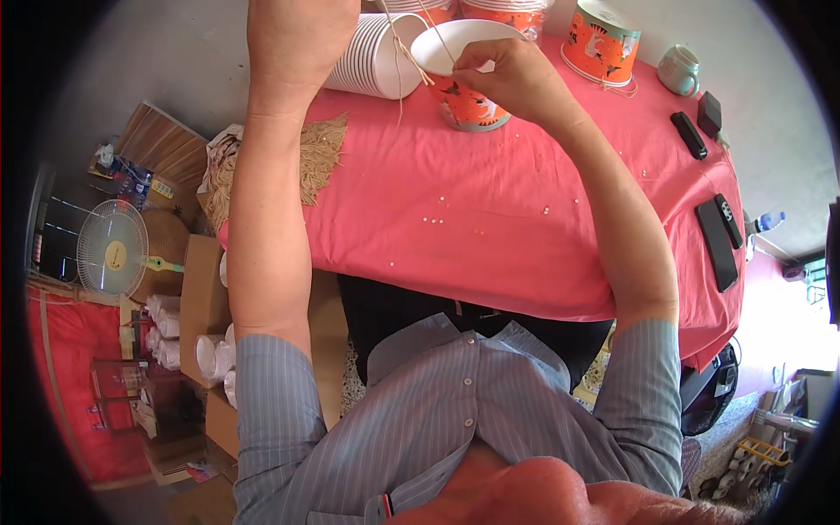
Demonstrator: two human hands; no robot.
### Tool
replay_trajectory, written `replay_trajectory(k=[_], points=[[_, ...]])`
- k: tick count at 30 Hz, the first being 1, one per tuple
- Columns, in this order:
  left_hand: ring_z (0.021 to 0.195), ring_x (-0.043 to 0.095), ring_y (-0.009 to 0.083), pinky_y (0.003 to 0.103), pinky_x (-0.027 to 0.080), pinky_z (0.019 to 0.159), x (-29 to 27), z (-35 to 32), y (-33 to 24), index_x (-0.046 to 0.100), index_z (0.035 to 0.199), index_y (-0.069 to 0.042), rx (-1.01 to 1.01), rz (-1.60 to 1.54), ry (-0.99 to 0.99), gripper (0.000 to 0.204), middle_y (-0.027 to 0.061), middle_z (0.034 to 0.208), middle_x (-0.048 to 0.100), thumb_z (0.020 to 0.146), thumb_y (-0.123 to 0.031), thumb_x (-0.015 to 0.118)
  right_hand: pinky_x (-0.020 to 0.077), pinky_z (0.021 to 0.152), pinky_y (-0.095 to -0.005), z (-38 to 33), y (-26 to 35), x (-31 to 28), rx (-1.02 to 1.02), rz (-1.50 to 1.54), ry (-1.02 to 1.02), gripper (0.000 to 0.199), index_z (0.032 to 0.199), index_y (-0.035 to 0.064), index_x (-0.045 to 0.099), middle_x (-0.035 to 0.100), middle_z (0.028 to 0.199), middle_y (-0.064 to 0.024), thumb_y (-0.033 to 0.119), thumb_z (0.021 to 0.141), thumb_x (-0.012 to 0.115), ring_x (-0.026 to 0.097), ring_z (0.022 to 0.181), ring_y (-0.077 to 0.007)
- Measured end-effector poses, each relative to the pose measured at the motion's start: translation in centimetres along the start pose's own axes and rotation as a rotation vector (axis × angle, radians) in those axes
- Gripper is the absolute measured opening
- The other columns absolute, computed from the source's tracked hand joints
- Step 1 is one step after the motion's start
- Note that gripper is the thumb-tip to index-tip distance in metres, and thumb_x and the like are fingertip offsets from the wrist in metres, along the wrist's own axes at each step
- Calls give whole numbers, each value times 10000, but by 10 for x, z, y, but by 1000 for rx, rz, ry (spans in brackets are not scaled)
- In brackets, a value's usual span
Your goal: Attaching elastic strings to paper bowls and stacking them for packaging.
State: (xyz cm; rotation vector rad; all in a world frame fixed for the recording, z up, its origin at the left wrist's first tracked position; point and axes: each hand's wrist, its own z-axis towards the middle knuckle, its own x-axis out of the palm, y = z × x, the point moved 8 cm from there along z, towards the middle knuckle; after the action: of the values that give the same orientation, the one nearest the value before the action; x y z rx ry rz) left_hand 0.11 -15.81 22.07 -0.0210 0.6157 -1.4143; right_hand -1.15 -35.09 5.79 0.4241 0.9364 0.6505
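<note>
An orange printed paper bucket (472,108) with a white inside stands upright near the far side of the table. My right hand (516,77) is at its rim, thumb and fingers pinched on a thin tan cord (442,39) that runs up out of the picture. A second, knotted tan cord (405,51) hangs in front of the bucket. My left hand (302,44) is raised at the top edge, left of the bucket; its fingers are cut off from view. Beside it lies a nested stack of white paper buckets (372,59), tipped on its side.
A pile of tan cords (322,153) lies on the pink tablecloth (472,192), with small white bits scattered about. To the right are another orange bucket (600,48), a mug (679,70), and black devices (717,245). A fan (114,249) and cartons (203,306) stand left.
</note>
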Motion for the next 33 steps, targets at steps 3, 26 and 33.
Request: replay_trajectory(k=[3, 26, 33], points=[[795, 610, 69, 249, 498, 736, -1, -5, 12, 721, 1061, 1, -64, -85, 40, 187, -6, 858, 698, 1111, -158, 637, 600, 883, -379, 2, -14, -2, 81, -44, 135, 175, 1049, 57, 799, 817, 1050, -93, 198, 953, 761, 763, 940, -221], [857, 708, 74, 272, 554, 777, 53, -159, 114, 775, 1148, 25, -424, -268, 474, 219, 49, 945, 813, 1067, -170, 718, 493, 553, -231, -11, 47, -86, 128, 457, 1, 162, 994, 3, 745, 670, 752, 8, 141, 1067, 700, 605, 622, -57], [849, 747, 114, 277, 579, 797, 32, -192, 151, 770, 1122, 34, -445, -146, 407, 191, 78, 938, 816, 1054, -137, 717, 511, 566, -240, -15, 40, -129, 151, 395, -70, 119, 981, 20, 728, 664, 779, 9, 91, 1046, 658, 613, 654, -72]])
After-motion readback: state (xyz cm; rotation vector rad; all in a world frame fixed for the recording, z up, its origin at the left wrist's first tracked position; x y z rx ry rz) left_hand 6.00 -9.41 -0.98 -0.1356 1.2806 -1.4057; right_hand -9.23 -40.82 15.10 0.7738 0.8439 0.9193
